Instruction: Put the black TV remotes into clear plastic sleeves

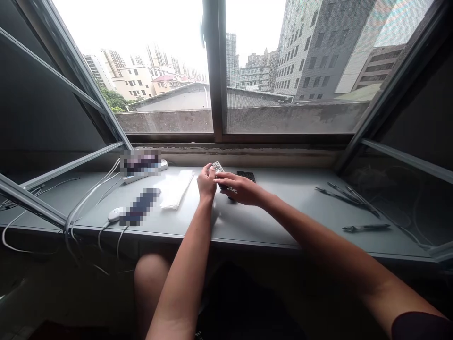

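Note:
My left hand [206, 182] is closed around a small grey remote control [218, 167], whose buttoned end sticks up above my fingers. My right hand [238, 187] lies across the lower part of the same remote, fingers pressed on it. Both hands hover over a grey window ledge [247, 222]. A black remote [247, 176] lies on the ledge just behind my right hand. A folded white cloth [176, 190] rests to the left of my left hand.
White cables [85, 203] and a white mouse-like device [113, 214] lie at the ledge's left, beside two blurred objects. Several pens [345, 194] lie at the right, one [366, 228] near the front edge. Window frames rise behind. My knee [150, 274] is below the ledge.

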The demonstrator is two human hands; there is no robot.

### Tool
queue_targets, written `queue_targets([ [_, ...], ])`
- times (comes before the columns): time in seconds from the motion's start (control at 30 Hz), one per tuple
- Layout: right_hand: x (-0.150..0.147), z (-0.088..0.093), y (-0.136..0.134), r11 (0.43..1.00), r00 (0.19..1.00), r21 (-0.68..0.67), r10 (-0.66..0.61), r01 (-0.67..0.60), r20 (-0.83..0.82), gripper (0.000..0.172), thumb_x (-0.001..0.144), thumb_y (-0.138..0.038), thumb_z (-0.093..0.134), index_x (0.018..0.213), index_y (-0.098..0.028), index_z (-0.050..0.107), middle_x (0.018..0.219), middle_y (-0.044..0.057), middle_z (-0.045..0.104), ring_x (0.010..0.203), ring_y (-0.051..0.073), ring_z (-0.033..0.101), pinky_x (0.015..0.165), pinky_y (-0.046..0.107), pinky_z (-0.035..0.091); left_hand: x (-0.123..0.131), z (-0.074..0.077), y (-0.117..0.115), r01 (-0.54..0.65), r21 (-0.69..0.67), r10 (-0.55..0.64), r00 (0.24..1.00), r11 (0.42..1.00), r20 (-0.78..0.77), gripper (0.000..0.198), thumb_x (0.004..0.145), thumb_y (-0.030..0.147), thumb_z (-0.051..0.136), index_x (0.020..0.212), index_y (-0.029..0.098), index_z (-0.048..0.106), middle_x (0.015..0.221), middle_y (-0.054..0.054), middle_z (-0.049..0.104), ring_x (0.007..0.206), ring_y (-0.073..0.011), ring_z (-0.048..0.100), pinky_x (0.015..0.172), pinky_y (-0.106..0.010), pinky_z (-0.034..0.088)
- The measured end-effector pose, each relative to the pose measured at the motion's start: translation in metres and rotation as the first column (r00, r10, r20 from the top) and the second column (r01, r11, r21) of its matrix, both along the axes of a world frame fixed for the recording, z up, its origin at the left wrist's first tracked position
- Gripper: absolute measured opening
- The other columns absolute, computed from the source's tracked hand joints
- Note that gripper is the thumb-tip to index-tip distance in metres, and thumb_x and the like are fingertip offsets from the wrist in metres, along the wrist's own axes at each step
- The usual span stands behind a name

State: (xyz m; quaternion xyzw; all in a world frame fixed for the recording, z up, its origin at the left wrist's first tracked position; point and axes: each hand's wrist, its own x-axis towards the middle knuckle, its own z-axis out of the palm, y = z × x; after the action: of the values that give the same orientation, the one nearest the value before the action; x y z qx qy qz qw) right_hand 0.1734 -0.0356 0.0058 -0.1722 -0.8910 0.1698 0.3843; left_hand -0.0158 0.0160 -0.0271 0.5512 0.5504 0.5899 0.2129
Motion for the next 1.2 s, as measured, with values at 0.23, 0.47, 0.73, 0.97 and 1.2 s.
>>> queue_targets([
  [0.23, 0.012, -0.010, -0.003, 0.989, 0.987, -0.076, -0.134, 0.128, -0.083, 0.039, 0.104, -0.030, 0.064, 0.143, -0.032, 0.069, 0.155, 0.008, 0.062, 0.145, 0.033, 0.058, 0.125, 0.058, 0.045, 0.008, 0.001, -0.013, -0.106, 0.044, 0.114, 0.903, 0.993, -0.415, 0.036, 0.107, 0.033, 0.045, 0.120, 0.024, 0.077, 0.107, -0.013, 0.080, 0.097, -0.0318, 0.074, 0.088, -0.040, 0.051],
  [0.47, 0.013, -0.024, -0.002, 0.975, 0.973, -0.064, -0.219, 0.214, -0.069, 0.031, 0.106, -0.039, 0.064, 0.134, -0.034, 0.074, 0.150, 0.007, 0.067, 0.130, 0.034, 0.064, 0.116, 0.061, 0.048, 0.003, -0.008, -0.008, -0.154, 0.034, 0.145, 0.799, 0.987, -0.584, 0.032, 0.102, 0.022, 0.052, 0.120, 0.022, 0.077, 0.119, -0.016, 0.078, 0.122, -0.0359, 0.065, 0.103, -0.046, 0.046],
  [0.73, -0.010, -0.038, 0.009, 0.976, 0.975, -0.006, -0.219, 0.219, 0.040, 0.028, 0.104, -0.037, 0.066, 0.128, -0.034, 0.078, 0.135, 0.007, 0.076, 0.113, 0.034, 0.061, 0.108, 0.061, 0.049, -0.005, -0.014, -0.002, -0.223, -0.092, 0.117, 0.767, 0.971, -0.630, 0.036, 0.099, 0.012, 0.053, 0.122, 0.023, 0.078, 0.126, -0.017, 0.076, 0.117, -0.0341, 0.069, 0.100, -0.044, 0.048],
  [0.97, -0.011, -0.049, 0.006, 0.955, 0.954, 0.132, -0.279, 0.265, 0.106, 0.041, 0.093, -0.027, 0.077, 0.135, -0.028, 0.075, 0.127, 0.013, 0.076, 0.124, 0.038, 0.057, 0.110, 0.063, 0.045, -0.004, -0.015, -0.002, -0.247, -0.100, 0.126, 0.753, 0.964, -0.645, 0.033, 0.100, 0.016, 0.053, 0.117, 0.025, 0.080, 0.123, -0.017, 0.077, 0.114, -0.0328, 0.070, 0.097, -0.042, 0.049],
  [1.2, -0.009, -0.053, 0.004, 0.935, 0.929, 0.190, -0.331, 0.299, 0.168, 0.037, 0.098, -0.035, 0.076, 0.133, -0.025, 0.075, 0.128, 0.015, 0.071, 0.117, 0.034, 0.060, 0.106, 0.055, 0.051, -0.003, -0.012, -0.006, -0.267, -0.150, 0.093, 0.717, 0.952, -0.691, 0.037, 0.102, 0.015, 0.048, 0.122, 0.023, 0.078, 0.127, -0.015, 0.076, 0.119, -0.0299, 0.067, 0.097, -0.038, 0.048],
])
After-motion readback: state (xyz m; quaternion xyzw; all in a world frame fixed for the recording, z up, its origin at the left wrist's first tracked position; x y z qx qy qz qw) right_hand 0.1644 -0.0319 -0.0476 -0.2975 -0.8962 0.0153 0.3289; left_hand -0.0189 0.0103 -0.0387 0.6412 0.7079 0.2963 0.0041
